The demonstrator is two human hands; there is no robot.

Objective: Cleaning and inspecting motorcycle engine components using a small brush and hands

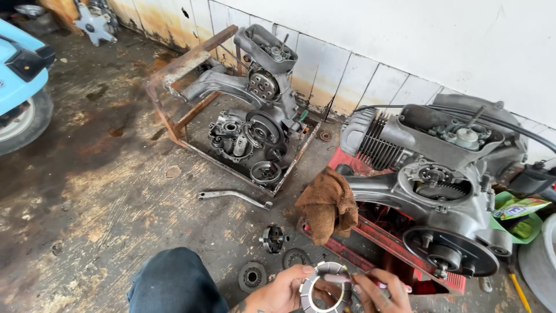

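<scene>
At the bottom edge of the head view my left hand (282, 293) grips a round grey clutch plate ring (315, 286) with notched teeth. My right hand (379, 291) pinches a thin pink-handled tool (354, 280) against the ring's top rim. Just left of the hands, a toothed disc (252, 276), a second disc (296, 257) and a small clutch hub (273, 238) lie on the stained concrete floor. My knee in dark trousers (174, 282) fills the lower left.
A grey scooter engine (446, 174) rests on a red stand (370, 243) at the right, a brown rag (328, 204) draped on it. A second stripped engine (255, 124) sits in a rusty frame (174, 75) by the tiled wall. A kick lever (234, 197) lies between; a blue scooter (20, 81) stands far left.
</scene>
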